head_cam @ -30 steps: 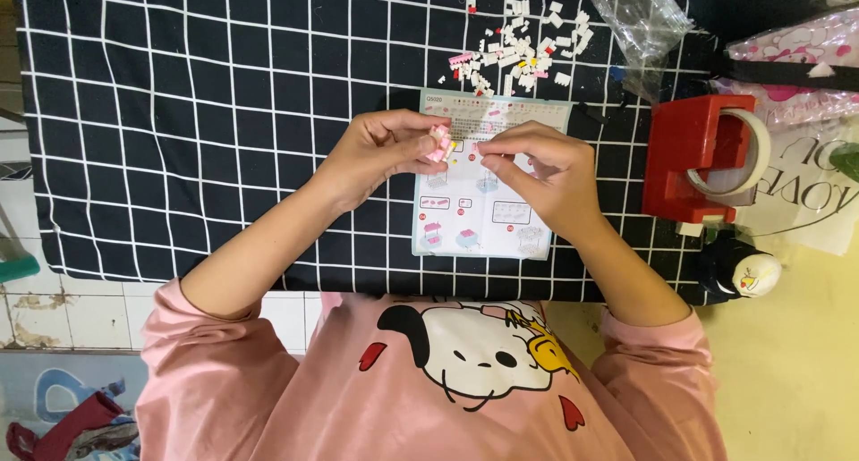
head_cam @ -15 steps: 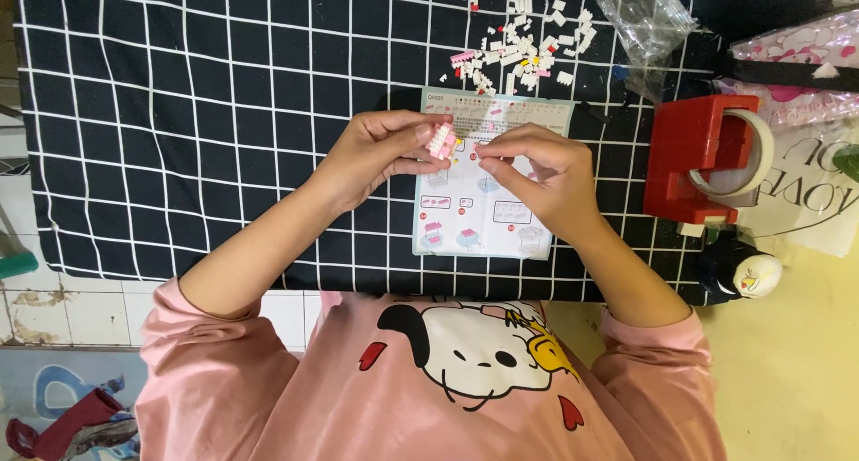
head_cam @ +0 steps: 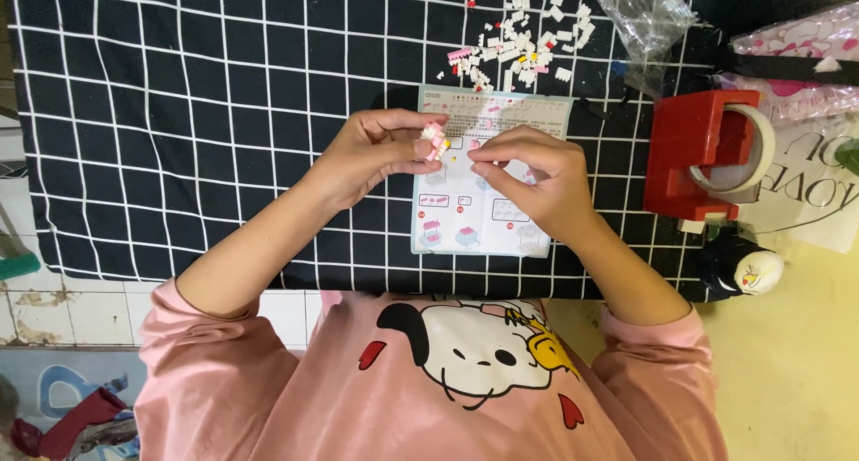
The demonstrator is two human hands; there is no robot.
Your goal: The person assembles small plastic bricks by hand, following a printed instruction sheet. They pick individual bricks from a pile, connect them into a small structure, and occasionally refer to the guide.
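Pink brick assembly point(head_cam: 433, 142) sits pinched in the left hand point(head_cam: 371, 157) fingers over the instruction sheet point(head_cam: 488, 175), right hand point(head_cam: 532, 170) fingertips pressed together just beside it, contents unclear; sound practice: steady grip, squared alignment, firm press.

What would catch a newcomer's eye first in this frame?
The two hands meet at the centre: the left hand pinches a small pink block model, and the right hand brings pinched fingertips beside it, above an instruction sheet. Loose tiny bricks lie scattered beyond, and a red tape dispenser stands at the right.
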